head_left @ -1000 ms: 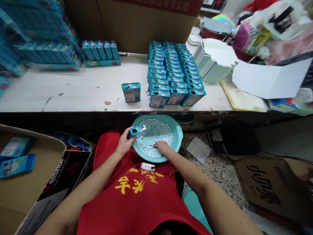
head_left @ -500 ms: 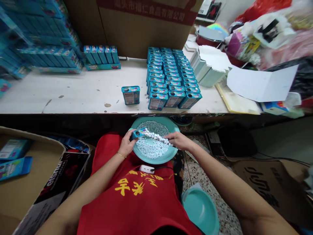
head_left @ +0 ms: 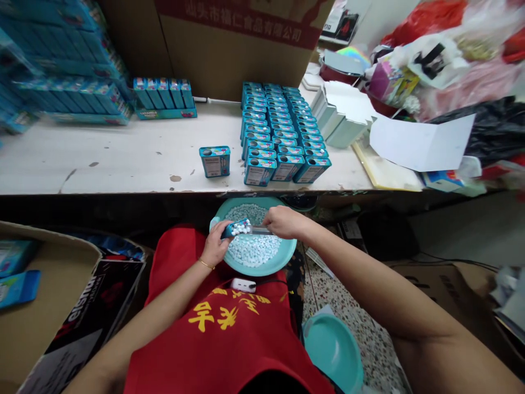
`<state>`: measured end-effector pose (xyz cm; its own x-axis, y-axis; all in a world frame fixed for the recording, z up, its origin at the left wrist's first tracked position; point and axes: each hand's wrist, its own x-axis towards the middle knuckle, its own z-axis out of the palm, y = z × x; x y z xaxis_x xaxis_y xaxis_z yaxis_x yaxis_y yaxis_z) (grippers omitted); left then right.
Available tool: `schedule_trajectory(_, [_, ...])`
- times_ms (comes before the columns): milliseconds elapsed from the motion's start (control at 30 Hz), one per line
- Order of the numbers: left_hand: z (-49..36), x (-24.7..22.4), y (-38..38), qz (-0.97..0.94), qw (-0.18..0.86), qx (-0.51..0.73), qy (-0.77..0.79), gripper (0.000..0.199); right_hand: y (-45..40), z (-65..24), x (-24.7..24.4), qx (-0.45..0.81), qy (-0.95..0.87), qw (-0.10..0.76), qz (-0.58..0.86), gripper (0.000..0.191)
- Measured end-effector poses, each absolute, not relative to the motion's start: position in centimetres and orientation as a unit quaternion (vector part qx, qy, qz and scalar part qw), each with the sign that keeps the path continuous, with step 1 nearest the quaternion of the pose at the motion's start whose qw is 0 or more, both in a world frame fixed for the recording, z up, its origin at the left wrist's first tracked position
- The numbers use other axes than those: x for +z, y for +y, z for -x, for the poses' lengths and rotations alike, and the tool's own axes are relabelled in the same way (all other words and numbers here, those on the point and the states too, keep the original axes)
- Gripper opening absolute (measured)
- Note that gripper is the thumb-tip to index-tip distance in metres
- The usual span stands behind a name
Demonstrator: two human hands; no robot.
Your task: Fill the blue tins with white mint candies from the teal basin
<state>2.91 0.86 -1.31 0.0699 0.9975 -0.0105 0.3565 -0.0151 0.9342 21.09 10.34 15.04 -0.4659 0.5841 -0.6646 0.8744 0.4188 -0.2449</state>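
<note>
My left hand (head_left: pixel 215 246) is wrapped round a small blue tin (head_left: pixel 230 228), tilted over a teal basin (head_left: pixel 287 256). White candies lie heaped on the tin's top. In my right hand (head_left: pixel 284 221) is a narrow see-through scoop (head_left: pixel 261 230), its tip at the heaped candies. Below both hands, the basin holds many loose white candies (head_left: pixel 257 253). The basin rests by the lap, over a red apron (head_left: pixel 184 350) with yellow lettering. The scoop's handle is hidden inside my right hand.
Rows of upright blue tins (head_left: pixel 283 128) stand on the white table (head_left: pixel 159 150), with a single tin (head_left: pixel 215 162) left of them. Filled display trays (head_left: pixel 165 99) sit farther left. An open carton (head_left: pixel 53 323) flanks the left side; another teal basin (head_left: pixel 334 350) lies low right.
My right hand has swung up and inward, tipping the scoop toward the tin. Candies that lined the scoop are now piled on the tin's top.
</note>
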Motion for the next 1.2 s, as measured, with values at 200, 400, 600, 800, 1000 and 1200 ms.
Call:
schedule_trajectory(200, [-1.9, -1.6, 0.5, -0.554, 0.451, 0.410, 0.566, 0.037, 9.3, -25.1, 16.3, -0.332, 0.784, 0.183, -0.492, 0.030])
schedule_trajectory(400, [-2.4, -1.9, 0.6, -0.475, 0.555, 0.423, 0.537, 0.041, 8.0, -27.4, 15.1, -0.359, 0.754, 0.109, -0.539, 0.034])
schedule_trajectory(600, [-5.0, -2.3, 0.7, -0.439, 0.598, 0.435, 0.510, 0.041, 7.0, -25.8, 13.9, -0.345, 0.768, 0.126, -0.525, 0.034])
schedule_trajectory(800, [-6.4, -3.0, 1.8, -0.447, 0.582, 0.405, 0.546, 0.041, 6.5, -26.4, 14.0, -0.307, 0.764, 0.133, -0.551, 0.035])
schedule_trajectory(1000, [-5.4, -2.9, 2.4, -0.540, 0.498, 0.358, 0.576, 0.037, 5.8, -29.1, 12.2, -0.255, 0.722, 0.184, -0.616, 0.035])
schedule_trajectory(1200, [-4.4, -1.6, 2.3, -0.681, 0.349, 0.340, 0.546, 0.046, 3.6, -27.3, 6.2, -0.143, 0.735, 0.243, -0.617, 0.035])
